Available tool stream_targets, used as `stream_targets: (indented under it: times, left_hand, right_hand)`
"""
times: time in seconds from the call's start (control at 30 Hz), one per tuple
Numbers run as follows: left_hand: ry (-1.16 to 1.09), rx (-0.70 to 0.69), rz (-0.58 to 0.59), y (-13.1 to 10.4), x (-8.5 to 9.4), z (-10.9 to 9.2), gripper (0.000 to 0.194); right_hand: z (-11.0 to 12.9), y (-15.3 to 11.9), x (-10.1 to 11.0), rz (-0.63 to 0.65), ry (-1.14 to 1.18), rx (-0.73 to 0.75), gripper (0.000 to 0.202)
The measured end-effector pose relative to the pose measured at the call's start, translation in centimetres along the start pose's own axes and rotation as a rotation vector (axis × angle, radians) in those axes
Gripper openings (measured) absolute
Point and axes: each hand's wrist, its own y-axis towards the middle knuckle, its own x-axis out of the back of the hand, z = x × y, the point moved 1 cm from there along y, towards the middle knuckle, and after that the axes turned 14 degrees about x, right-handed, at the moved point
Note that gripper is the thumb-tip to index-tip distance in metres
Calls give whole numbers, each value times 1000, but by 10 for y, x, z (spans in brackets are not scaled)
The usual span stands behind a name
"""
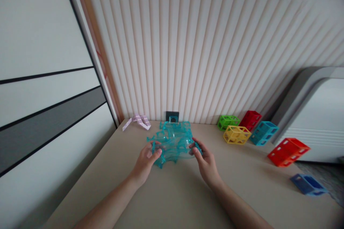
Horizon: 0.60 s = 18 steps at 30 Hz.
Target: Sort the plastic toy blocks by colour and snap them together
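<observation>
A clear teal plastic assembly of joined tube pieces sits in the middle of the table, between my two hands. My left hand grips its left end, thumb on top and fingers curled beneath. At the opposite end my right hand holds it the same way, with the fingertips partly hidden behind the see-through plastic. Whether the assembly rests on the table or is slightly lifted, I cannot tell.
On the right stand open-frame blocks: green, yellow, dark red, teal, orange-red and blue. A folded pale purple strip lies back left. Behind are a black socket and a ribbed wall.
</observation>
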Motion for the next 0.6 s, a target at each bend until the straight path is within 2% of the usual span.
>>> stream_targets:
  times: [0.13,0.23,0.4,0.6]
  left_hand:
    - [-286,-49,14,2,0,-7,37]
    - [-414,-46,50,2,2,-11,34]
    - [-341,-42,143,-4,1,-12,30]
    - [-252,-12,232,-7,-2,-9,40]
  right_hand:
    - [-5,5,6,-125,23,15,50]
    - [-9,11,13,-245,113,-24,46]
    - [-5,21,14,-363,360,-130,47]
    - [7,22,6,-293,556,-252,46]
